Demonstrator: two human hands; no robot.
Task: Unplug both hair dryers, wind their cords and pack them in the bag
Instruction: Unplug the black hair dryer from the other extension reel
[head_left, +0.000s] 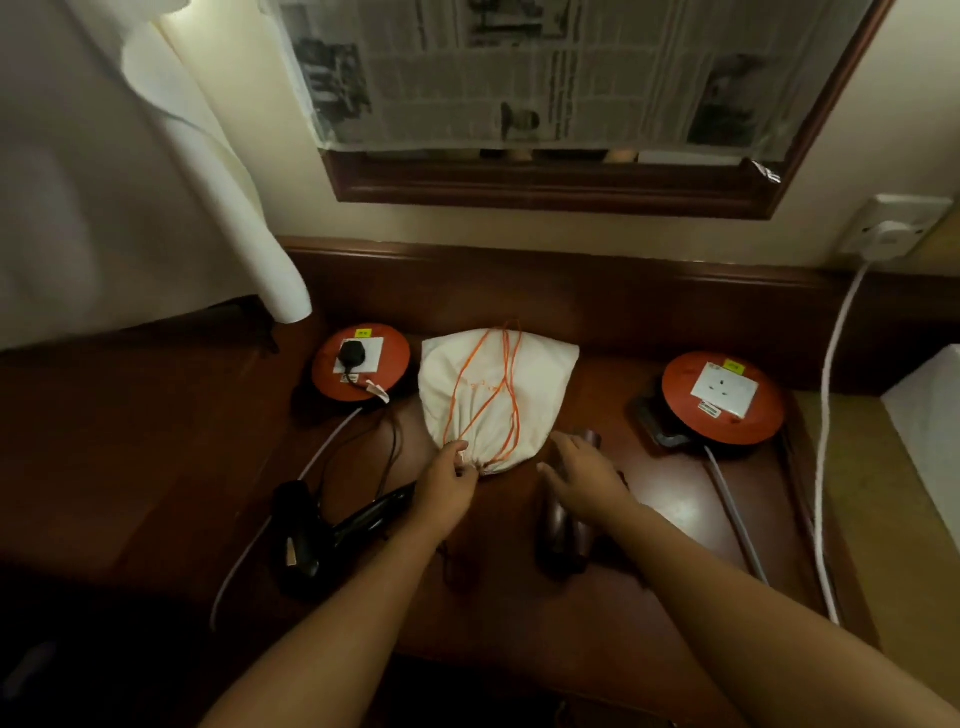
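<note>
Centrally on the dark wooden desk (675, 499), toward its back edge, lies a cream cloth bag (493, 384), rounded and full-looking, its gathered mouth facing the person and thin orange drawstrings (506, 395) looped loosely over its top. Just left of the bag's mouth, a black hair dryer (332, 525) rests on its side toward the desk's left edge, its black cord (389, 457) running up to a black plug (352, 354) seated in the socket of a round red extension reel (362, 362) near the back left corner. A second, dark reddish hair dryer (563, 530) lies right of centre, partly hidden beneath the right arm. The left hand (447, 486) pinches the bunched fabric at the bag's mouth, fingers curled on it. The right hand (587, 475) hovers over the reddish dryer with fingers relaxed and slightly spread, gripping nothing; whether it touches the dryer cannot be told. A second red reel (722, 397), its socket unoccupied, sits near the back right corner.
</note>
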